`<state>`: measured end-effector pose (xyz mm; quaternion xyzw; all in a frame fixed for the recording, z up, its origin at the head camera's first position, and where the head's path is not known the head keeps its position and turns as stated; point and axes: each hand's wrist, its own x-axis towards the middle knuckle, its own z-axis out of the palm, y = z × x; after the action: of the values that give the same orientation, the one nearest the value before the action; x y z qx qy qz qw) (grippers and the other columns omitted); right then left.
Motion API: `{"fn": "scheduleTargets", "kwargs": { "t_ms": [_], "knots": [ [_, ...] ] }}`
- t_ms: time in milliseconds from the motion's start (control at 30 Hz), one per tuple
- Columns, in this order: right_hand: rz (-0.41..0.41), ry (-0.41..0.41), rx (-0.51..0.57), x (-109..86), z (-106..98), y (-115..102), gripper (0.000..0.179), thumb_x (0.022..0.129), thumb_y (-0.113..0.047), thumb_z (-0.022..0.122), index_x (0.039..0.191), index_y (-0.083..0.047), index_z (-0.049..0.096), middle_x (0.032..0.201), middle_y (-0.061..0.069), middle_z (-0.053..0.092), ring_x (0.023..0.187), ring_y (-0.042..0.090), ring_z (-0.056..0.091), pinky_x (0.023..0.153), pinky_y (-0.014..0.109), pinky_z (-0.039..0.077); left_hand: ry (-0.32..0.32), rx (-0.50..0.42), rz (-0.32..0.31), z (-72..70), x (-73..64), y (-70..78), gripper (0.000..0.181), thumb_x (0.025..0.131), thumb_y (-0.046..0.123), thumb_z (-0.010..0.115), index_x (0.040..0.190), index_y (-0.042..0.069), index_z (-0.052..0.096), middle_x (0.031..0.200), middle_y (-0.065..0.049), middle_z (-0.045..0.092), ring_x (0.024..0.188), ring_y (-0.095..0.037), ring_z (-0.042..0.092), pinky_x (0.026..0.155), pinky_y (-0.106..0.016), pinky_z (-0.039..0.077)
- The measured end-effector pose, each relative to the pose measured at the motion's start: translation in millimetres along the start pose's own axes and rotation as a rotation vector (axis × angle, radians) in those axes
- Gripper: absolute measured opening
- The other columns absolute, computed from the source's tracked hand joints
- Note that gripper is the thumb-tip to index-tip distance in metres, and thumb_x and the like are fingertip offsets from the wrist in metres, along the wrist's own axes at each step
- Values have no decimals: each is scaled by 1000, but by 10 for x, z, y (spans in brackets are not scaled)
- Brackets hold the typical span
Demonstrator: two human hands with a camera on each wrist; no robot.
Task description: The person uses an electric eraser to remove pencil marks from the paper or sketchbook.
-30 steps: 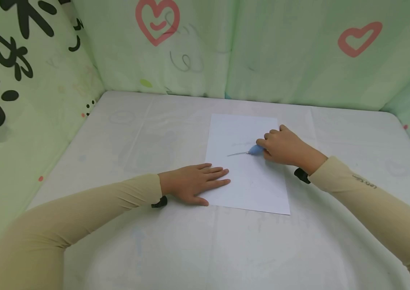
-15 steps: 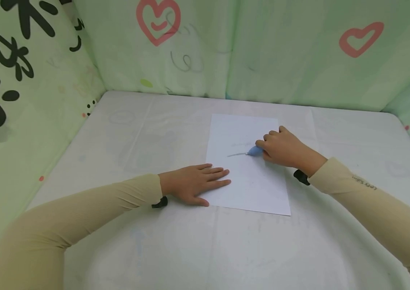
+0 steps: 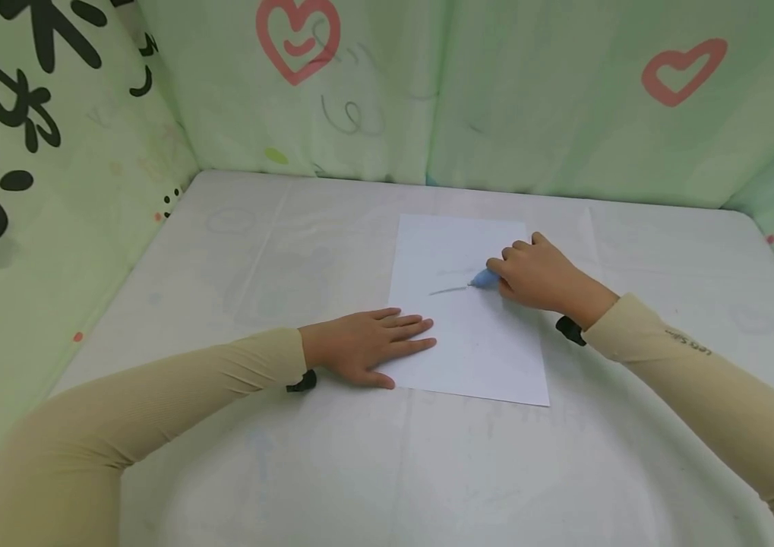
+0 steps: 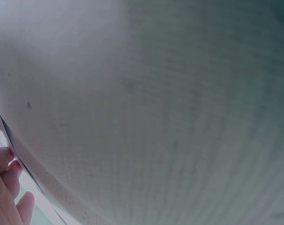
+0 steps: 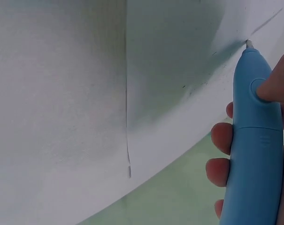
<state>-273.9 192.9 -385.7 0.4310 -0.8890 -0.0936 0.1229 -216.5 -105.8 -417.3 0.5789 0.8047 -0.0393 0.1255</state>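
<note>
My right hand (image 3: 535, 275) grips a blue electric eraser (image 5: 255, 154), its fingers wrapped round the barrel. The thumb (image 5: 278, 83) lies on the round button near the front. In the right wrist view the small tip (image 5: 249, 43) is right at the paper, by the near end of a thin grey line (image 5: 267, 21). That line runs left from the tip in the head view. My left hand (image 3: 369, 348) rests flat, fingers spread, over the left edge of the white sheet of paper (image 3: 475, 353). The left wrist view catches only some fingers (image 4: 3, 187) at its lower left.
Under the paper is a table with a whitish cover (image 3: 277, 251). Small dark crumbs (image 5: 184, 86) lie on the sheet. Light green curtains (image 3: 530, 114) with hearts and black lettering enclose the back and sides.
My right hand with the electric eraser has shifted very slightly up and to the right, its tip staying by the line's right end. My left hand and the paper have kept their place.
</note>
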Motion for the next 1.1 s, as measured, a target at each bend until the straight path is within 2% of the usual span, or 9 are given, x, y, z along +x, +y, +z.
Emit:
{"fn": "scheduleTargets", "kwargs": {
  "t_ms": [400, 567, 700, 867, 1000, 1100],
  "knots": [
    [-47, -1, -1, 7, -2, 0, 8, 78, -7, 64, 86, -7, 62, 61, 7, 54, 54, 22, 50, 52, 32, 32, -12, -1, -10, -14, -2, 8, 74, 95, 54, 37, 152, 14, 13, 160, -8, 9, 148, -21, 11, 120, -41, 13],
    [-21, 1, -6, 4, 12, 11, 9, 79, -7, 64, 87, -6, 63, 62, 8, 55, 55, 23, 50, 53, 33, 32, -10, 3, -10, -11, 1, 8, 74, 95, 54, 37, 152, 13, 13, 160, -8, 10, 148, -21, 11, 120, -41, 12],
    [-35, -12, -3, 14, 10, 13, 10, 79, -9, 65, 88, -7, 62, 62, 8, 55, 56, 23, 51, 53, 33, 33, -3, -2, -6, -8, 2, 0, 74, 95, 54, 37, 152, 13, 13, 160, -8, 10, 148, -21, 11, 120, -41, 13],
    [0, -27, -7, 18, 2, 7, 8, 79, -8, 64, 87, -7, 62, 62, 8, 55, 56, 24, 50, 54, 35, 34, -2, 0, -4, -15, 0, 7, 74, 95, 54, 38, 152, 13, 14, 159, -9, 10, 148, -22, 12, 120, -41, 13],
    [-35, -32, -10, 24, -2, -11, 9, 79, -9, 64, 88, -7, 62, 63, 8, 56, 56, 23, 52, 53, 34, 35, -13, -7, -10, -29, -2, 17, 74, 95, 54, 38, 152, 13, 13, 160, -8, 10, 148, -21, 11, 120, -41, 13],
    [-24, -27, -24, 27, -5, -14, 10, 79, -9, 64, 89, -7, 63, 64, 8, 57, 57, 23, 52, 54, 35, 36, -13, -13, -11, -37, -6, 24, 74, 95, 54, 38, 152, 13, 14, 160, -8, 10, 148, -21, 11, 120, -41, 13]
  ]
}}
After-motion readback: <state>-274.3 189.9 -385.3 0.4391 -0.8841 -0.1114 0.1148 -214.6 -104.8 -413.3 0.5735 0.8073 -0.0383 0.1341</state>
